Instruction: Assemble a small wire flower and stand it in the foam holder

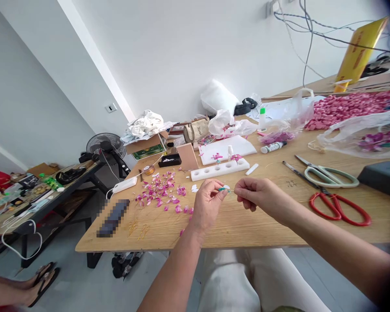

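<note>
Both hands meet above the near edge of the wooden bench (247, 229). Left hand (208, 203) has thumb and forefinger pinched shut on a small green stem piece (221, 189) with a white bit at its tip — the other fingers curl loosely in. Right hand (258, 195) is closed too, fingertips pinched on something very thin just beside the stem piece; too small to tell what it is, maybe a wire. The two pinches sit nearly touching, held just over the bench top.

Left of the hands, loose pink petals (160, 190) lie scattered on the bench. Behind the hands a white foam block (219, 170) with a row of holes stands two small pink flowers (217, 157) upright. To the right lie red-handled scissors (339, 207) and, just beyond them, pale green scissors (328, 175), both flat on the bench. Farther back right — a heap of pink petals (347, 106) and a clear plastic bag (360, 136). A small glue bottle (272, 147) lies on its side near the foam block.
</note>
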A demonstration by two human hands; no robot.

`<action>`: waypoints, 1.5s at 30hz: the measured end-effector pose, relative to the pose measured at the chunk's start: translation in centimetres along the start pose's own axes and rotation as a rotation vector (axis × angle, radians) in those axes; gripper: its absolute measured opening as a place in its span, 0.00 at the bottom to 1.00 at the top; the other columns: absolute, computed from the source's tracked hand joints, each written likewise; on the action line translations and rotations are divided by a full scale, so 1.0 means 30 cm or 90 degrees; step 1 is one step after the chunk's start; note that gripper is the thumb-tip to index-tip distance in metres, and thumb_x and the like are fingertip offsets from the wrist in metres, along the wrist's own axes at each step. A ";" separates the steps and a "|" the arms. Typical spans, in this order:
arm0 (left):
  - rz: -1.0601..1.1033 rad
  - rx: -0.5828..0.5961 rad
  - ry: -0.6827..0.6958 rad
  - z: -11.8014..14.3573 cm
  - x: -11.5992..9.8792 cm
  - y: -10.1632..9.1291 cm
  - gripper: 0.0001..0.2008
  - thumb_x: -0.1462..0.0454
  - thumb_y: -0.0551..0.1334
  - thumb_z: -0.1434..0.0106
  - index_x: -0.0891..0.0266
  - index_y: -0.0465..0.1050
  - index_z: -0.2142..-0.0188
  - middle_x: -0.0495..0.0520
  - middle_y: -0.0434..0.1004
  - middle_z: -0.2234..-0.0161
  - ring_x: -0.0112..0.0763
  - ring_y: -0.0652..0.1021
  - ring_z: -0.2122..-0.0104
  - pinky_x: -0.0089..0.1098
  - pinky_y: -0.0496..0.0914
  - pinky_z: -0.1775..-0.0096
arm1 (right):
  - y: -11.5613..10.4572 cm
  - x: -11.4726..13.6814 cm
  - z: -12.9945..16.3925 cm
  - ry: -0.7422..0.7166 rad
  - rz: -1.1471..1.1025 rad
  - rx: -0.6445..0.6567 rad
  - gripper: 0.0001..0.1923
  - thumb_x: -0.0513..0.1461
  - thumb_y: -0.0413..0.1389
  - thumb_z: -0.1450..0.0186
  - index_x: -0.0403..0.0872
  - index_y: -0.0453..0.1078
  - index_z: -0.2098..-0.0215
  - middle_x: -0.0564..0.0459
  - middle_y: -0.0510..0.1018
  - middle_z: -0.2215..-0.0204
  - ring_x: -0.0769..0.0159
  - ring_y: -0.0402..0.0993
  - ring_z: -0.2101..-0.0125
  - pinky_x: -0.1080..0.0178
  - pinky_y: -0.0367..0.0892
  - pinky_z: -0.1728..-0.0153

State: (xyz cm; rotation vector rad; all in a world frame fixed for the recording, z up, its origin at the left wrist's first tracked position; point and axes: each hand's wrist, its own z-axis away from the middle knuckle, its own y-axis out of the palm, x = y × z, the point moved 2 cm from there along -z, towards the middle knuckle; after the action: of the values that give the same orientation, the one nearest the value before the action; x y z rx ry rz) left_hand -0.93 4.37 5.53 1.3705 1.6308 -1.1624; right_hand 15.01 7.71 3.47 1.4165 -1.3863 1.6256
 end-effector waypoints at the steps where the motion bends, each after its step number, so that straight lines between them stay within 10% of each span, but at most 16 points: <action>1: 0.000 -0.007 -0.018 -0.002 0.000 0.000 0.05 0.65 0.61 0.42 0.61 0.69 0.74 0.52 0.70 0.64 0.30 0.71 0.64 0.28 0.65 0.61 | -0.002 -0.004 0.002 0.004 -0.009 0.003 0.12 0.46 0.52 0.40 0.48 0.67 0.75 0.56 0.72 0.85 0.69 0.69 0.82 0.68 0.62 0.82; 5: 0.009 -0.035 -0.081 -0.002 -0.006 0.002 0.05 0.64 0.61 0.43 0.61 0.69 0.74 0.50 0.69 0.69 0.28 0.68 0.70 0.28 0.64 0.64 | -0.018 0.006 0.049 0.003 0.062 -0.114 0.12 0.46 0.52 0.39 0.49 0.72 0.65 0.57 0.72 0.86 0.69 0.65 0.87 0.67 0.59 0.85; 9: 0.047 -0.038 -0.102 0.004 -0.009 0.008 0.07 0.60 0.62 0.43 0.61 0.69 0.73 0.48 0.66 0.73 0.28 0.66 0.71 0.28 0.62 0.66 | -0.006 0.045 0.104 -0.232 0.185 -0.287 0.09 0.41 0.51 0.36 0.48 0.72 0.63 0.48 0.81 0.62 0.72 0.70 0.85 0.64 0.67 0.78; 21: 0.060 -0.034 -0.120 0.002 0.003 0.014 0.08 0.59 0.63 0.43 0.62 0.71 0.73 0.49 0.70 0.72 0.28 0.68 0.70 0.29 0.63 0.63 | 0.059 -0.034 0.079 -0.381 0.585 -0.259 0.12 0.37 0.46 0.31 0.47 0.69 0.68 0.48 0.78 0.68 0.65 0.72 0.74 0.66 0.59 0.76; 27: 0.058 -0.002 -0.112 0.002 0.006 0.006 0.09 0.59 0.64 0.43 0.62 0.71 0.75 0.50 0.71 0.70 0.29 0.69 0.69 0.30 0.64 0.62 | 0.042 -0.020 0.081 -0.285 0.359 -0.239 0.13 0.38 0.46 0.34 0.48 0.69 0.73 0.51 0.76 0.75 0.66 0.68 0.76 0.66 0.58 0.75; 33: 0.012 0.085 -0.020 -0.011 0.009 -0.022 0.07 0.63 0.64 0.45 0.61 0.70 0.77 0.53 0.72 0.64 0.33 0.71 0.63 0.30 0.66 0.62 | 0.026 -0.022 0.051 -0.004 -0.025 -0.029 0.13 0.47 0.52 0.40 0.48 0.64 0.78 0.58 0.67 0.83 0.73 0.57 0.84 0.68 0.53 0.81; 38: -0.005 0.093 -0.021 -0.016 0.009 -0.021 0.05 0.64 0.62 0.44 0.61 0.70 0.76 0.53 0.72 0.65 0.31 0.72 0.64 0.29 0.66 0.62 | 0.019 -0.032 0.053 0.041 -0.085 0.040 0.17 0.51 0.53 0.41 0.46 0.65 0.77 0.61 0.61 0.85 0.76 0.52 0.86 0.69 0.48 0.82; 45: 0.016 0.021 -0.083 -0.016 0.005 -0.016 0.05 0.63 0.61 0.43 0.62 0.69 0.74 0.50 0.71 0.70 0.29 0.69 0.70 0.29 0.64 0.63 | -0.003 -0.029 0.110 -0.008 0.127 -0.225 0.14 0.49 0.53 0.39 0.50 0.73 0.63 0.63 0.58 0.89 0.70 0.54 0.87 0.66 0.51 0.82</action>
State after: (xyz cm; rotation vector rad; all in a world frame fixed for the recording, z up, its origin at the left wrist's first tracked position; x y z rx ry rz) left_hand -1.42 4.84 5.64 1.3042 1.5037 -1.2428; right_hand 16.48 4.85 2.35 1.1127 -1.7684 1.3985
